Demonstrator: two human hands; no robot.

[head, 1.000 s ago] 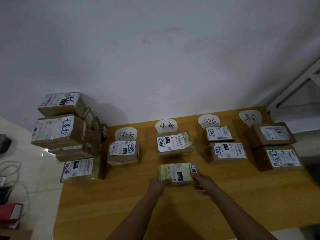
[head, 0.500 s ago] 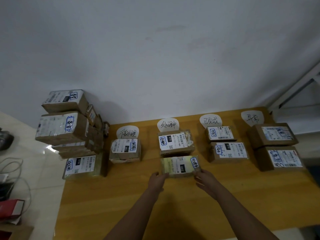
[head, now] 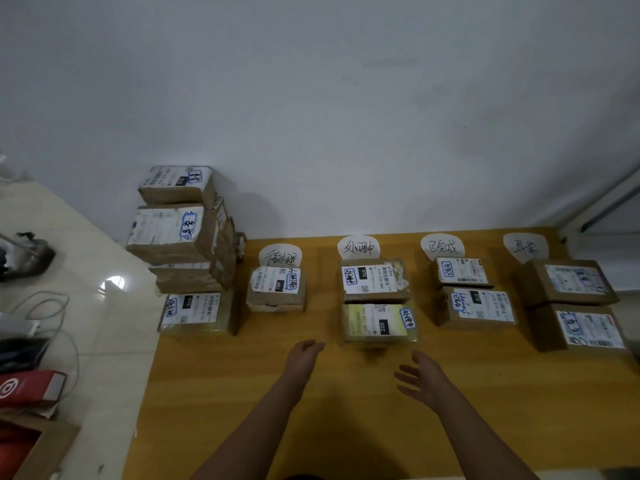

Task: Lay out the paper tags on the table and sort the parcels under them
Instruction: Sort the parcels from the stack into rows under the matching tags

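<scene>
Left hand (head: 305, 355) and right hand (head: 420, 379) hover empty, fingers loosely apart. Brown cardboard parcel stack (head: 183, 244) lies at ten o'clock, nearer the left.

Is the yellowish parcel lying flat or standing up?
Flat. The yellowish parcel rests on the wooden table with its printed label facing up.

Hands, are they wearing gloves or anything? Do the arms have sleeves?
No gloves: the left hand and right hand are bare. The left forearm and right forearm are bare too, with no sleeve, watch or bracelet showing.
</scene>
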